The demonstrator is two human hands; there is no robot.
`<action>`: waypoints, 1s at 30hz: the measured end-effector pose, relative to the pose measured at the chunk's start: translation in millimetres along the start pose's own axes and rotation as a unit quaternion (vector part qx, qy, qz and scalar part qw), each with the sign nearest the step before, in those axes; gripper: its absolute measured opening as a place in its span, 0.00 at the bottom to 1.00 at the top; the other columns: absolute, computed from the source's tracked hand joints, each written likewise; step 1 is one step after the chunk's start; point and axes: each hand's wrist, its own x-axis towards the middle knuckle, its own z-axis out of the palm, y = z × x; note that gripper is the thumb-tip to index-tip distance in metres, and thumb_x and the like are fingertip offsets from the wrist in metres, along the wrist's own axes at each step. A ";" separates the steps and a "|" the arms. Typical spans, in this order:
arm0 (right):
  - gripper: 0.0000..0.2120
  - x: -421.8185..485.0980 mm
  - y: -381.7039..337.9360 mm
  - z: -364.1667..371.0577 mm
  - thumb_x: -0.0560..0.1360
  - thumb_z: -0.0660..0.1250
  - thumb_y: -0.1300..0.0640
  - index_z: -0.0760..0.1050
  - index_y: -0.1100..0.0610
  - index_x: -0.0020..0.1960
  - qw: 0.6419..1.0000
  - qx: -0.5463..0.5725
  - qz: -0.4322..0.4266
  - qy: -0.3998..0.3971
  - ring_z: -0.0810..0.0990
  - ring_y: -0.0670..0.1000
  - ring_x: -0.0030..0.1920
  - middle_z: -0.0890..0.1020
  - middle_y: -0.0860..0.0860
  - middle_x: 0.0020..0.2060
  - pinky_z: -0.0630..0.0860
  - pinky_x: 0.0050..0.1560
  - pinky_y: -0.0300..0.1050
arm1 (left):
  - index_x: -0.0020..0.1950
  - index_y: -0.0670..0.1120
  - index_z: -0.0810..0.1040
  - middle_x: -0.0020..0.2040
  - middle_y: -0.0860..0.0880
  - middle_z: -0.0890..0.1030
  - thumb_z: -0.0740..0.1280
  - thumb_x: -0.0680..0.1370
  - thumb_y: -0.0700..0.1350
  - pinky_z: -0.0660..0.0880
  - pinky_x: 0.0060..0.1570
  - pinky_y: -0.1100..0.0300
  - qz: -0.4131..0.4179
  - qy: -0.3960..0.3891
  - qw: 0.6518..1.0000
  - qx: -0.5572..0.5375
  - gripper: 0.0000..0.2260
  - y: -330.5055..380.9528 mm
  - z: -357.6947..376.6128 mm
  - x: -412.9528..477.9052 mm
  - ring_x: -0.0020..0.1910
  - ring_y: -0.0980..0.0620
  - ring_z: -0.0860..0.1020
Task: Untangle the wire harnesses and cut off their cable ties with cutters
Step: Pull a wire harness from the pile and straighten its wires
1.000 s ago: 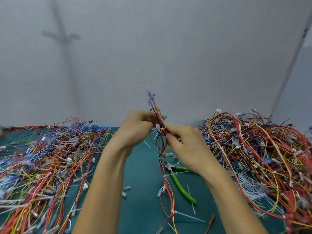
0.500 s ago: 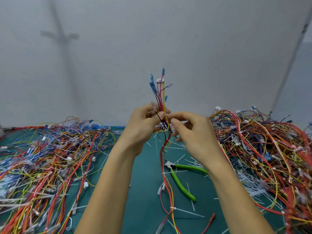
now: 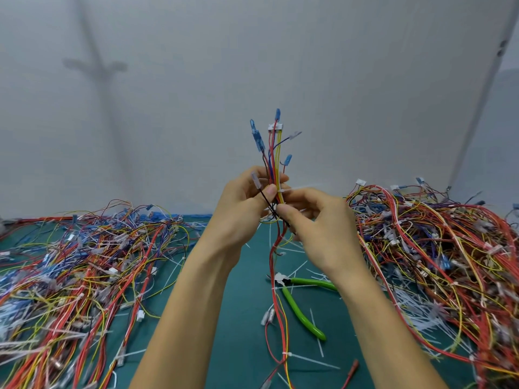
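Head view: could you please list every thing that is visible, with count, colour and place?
wire bundle: one, red, yellow, blue, black, held upright at centre
cable tie: one, white, on the bundle, between the hands
cutters: one, green handles, on the mat, centre right
left wire pile: one, mixed colours, on the mat
right wire pile: one, mixed colours, on the mat
cut ties: many, white, scattered on the mat
mat: one, dark green
wall: one, grey, behind
left hand: grips the bundle
right hand: pinches the bundle

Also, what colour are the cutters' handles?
The cutters have bright green handles; the head view shows it.
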 end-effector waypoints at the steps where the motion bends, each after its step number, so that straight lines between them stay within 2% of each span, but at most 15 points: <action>1: 0.08 -0.5 -0.9 -0.3 0.74 0.73 0.57 0.82 0.44 0.46 1.000 0.009 0.002 -0.001 0.83 0.43 0.37 0.85 0.43 0.37 0.83 0.42 0.47 | 0.53 0.47 0.79 0.47 0.51 0.83 0.62 0.81 0.35 0.73 0.39 0.73 -0.004 -0.003 1.000 0.004 0.10 1.4 -0.9 0.1 0.42 0.64 0.81; 3: 0.09 -0.8 -2.4 -0.6 0.74 0.73 0.60 0.83 0.45 0.44 1.000 0.025 0.010 0.001 0.84 0.44 0.37 0.85 0.45 0.37 0.82 0.42 0.46 | 0.53 0.51 0.80 0.48 0.53 0.84 0.63 0.81 0.37 0.72 0.39 0.75 -0.013 -0.011 0.999 0.031 0.10 2.7 -5.3 0.7 0.45 0.65 0.80; 6: 0.07 -0.6 -5.7 -1.6 0.74 0.72 0.64 0.84 0.53 0.46 0.993 0.105 0.045 -0.005 0.82 0.46 0.32 0.86 0.50 0.35 0.81 0.36 0.42 | 0.55 0.55 0.81 0.52 0.52 0.84 0.65 0.81 0.43 0.73 0.49 0.70 -0.024 -0.015 0.995 0.091 0.09 1.4 -12.6 0.7 0.51 0.61 0.80; 9: 0.07 -0.4 -8.8 -3.7 0.74 0.71 0.66 0.83 0.57 0.49 0.983 0.168 0.072 -0.005 0.81 0.44 0.31 0.86 0.50 0.35 0.78 0.33 0.36 | 0.55 0.54 0.80 0.51 0.56 0.83 0.66 0.81 0.45 0.72 0.42 0.75 -0.029 0.034 0.996 0.082 0.06 -0.9 -17.6 1.7 0.46 0.70 0.79; 10: 0.07 -0.2 -9.6 -4.7 0.75 0.71 0.66 0.83 0.56 0.48 0.980 0.184 0.079 -0.002 0.81 0.43 0.31 0.86 0.49 0.35 0.78 0.33 0.35 | 0.55 0.54 0.80 0.52 0.56 0.82 0.65 0.81 0.45 0.71 0.42 0.74 -0.030 0.062 0.994 0.084 0.06 -3.0 -20.2 2.8 0.46 0.71 0.78; 11: 0.08 0.1 -10.0 -6.1 0.75 0.70 0.66 0.83 0.54 0.47 0.977 0.198 0.082 0.002 0.80 0.42 0.31 0.86 0.47 0.34 0.77 0.32 0.35 | 0.57 0.55 0.78 0.57 0.55 0.80 0.64 0.81 0.45 0.71 0.47 0.71 -0.035 0.086 0.990 0.107 0.07 -6.4 -23.5 4.5 0.52 0.69 0.77; 13: 0.10 1.4 -10.6 -9.6 0.76 0.69 0.67 0.83 0.52 0.46 0.971 0.220 0.088 0.010 0.79 0.41 0.31 0.85 0.46 0.34 0.77 0.31 0.34 | 0.68 0.56 0.70 0.71 0.53 0.70 0.61 0.82 0.43 0.67 0.61 0.60 -0.076 0.088 0.977 0.179 0.16 -14.9 -31.3 6.8 0.67 0.58 0.70; 15: 0.11 2.6 -11.3 -14.2 0.76 0.68 0.66 0.83 0.51 0.45 0.967 0.236 0.094 0.014 0.79 0.40 0.32 0.85 0.45 0.34 0.76 0.32 0.34 | 0.76 0.56 0.61 0.76 0.51 0.65 0.59 0.83 0.42 0.66 0.68 0.52 -0.146 0.046 0.968 0.199 0.23 -22.8 -36.2 4.4 0.71 0.52 0.68; 16: 0.10 3.1 -11.5 -16.4 0.77 0.67 0.66 0.83 0.52 0.46 0.966 0.241 0.096 0.013 0.80 0.40 0.34 0.86 0.45 0.35 0.77 0.32 0.34 | 0.76 0.54 0.62 0.74 0.50 0.69 0.59 0.83 0.43 0.68 0.67 0.51 -0.178 0.014 0.967 0.181 0.22 -26.4 -37.7 2.7 0.69 0.51 0.71; 18: 0.09 3.9 -11.6 -19.3 0.78 0.66 0.65 0.82 0.53 0.48 0.964 0.249 0.096 0.010 0.81 0.41 0.36 0.86 0.46 0.37 0.77 0.33 0.35 | 0.70 0.51 0.73 0.63 0.50 0.81 0.59 0.83 0.49 0.73 0.63 0.53 -0.210 -0.072 0.968 0.114 0.15 -28.8 -38.5 -1.4 0.60 0.52 0.79; 19: 0.09 4.2 -11.3 -20.1 0.78 0.65 0.65 0.82 0.53 0.49 0.964 0.249 0.097 0.008 0.81 0.42 0.37 0.86 0.46 0.38 0.76 0.33 0.36 | 0.66 0.50 0.77 0.58 0.50 0.83 0.60 0.83 0.52 0.74 0.62 0.53 -0.204 -0.112 0.969 0.083 0.15 -28.5 -37.4 -2.3 0.58 0.51 0.81; 21: 0.09 5.3 -10.5 -21.0 0.79 0.65 0.64 0.82 0.54 0.50 0.964 0.246 0.104 0.011 0.79 0.45 0.39 0.85 0.48 0.40 0.75 0.32 0.36 | 0.59 0.47 0.82 0.55 0.48 0.85 0.64 0.80 0.54 0.74 0.64 0.50 -0.167 -0.152 0.973 0.054 0.15 -26.7 -36.5 -2.8 0.58 0.47 0.81; 24: 0.09 6.6 -8.9 -22.9 0.80 0.63 0.63 0.81 0.55 0.51 0.964 0.241 0.109 0.019 0.76 0.46 0.39 0.83 0.50 0.41 0.74 0.32 0.36 | 0.47 0.47 0.84 0.49 0.49 0.85 0.69 0.72 0.53 0.72 0.64 0.49 -0.124 -0.112 0.984 0.057 0.12 -23.5 -36.9 -1.6 0.53 0.52 0.81; 27: 0.09 7.1 -8.5 -23.5 0.80 0.63 0.64 0.81 0.54 0.50 0.966 0.232 0.111 0.028 0.76 0.42 0.36 0.83 0.48 0.39 0.75 0.31 0.36 | 0.37 0.50 0.83 0.40 0.50 0.84 0.71 0.69 0.51 0.75 0.56 0.56 -0.114 -0.057 0.992 -0.004 0.05 -20.1 -42.9 -0.5 0.46 0.54 0.81; 30: 0.10 6.9 -8.1 -21.7 0.80 0.63 0.64 0.81 0.53 0.50 0.968 0.222 0.111 0.034 0.76 0.41 0.34 0.83 0.47 0.38 0.75 0.31 0.35 | 0.36 0.51 0.84 0.36 0.53 0.81 0.71 0.68 0.51 0.77 0.48 0.62 -0.094 -0.037 0.994 -0.048 0.05 -14.3 -49.9 0.0 0.39 0.56 0.81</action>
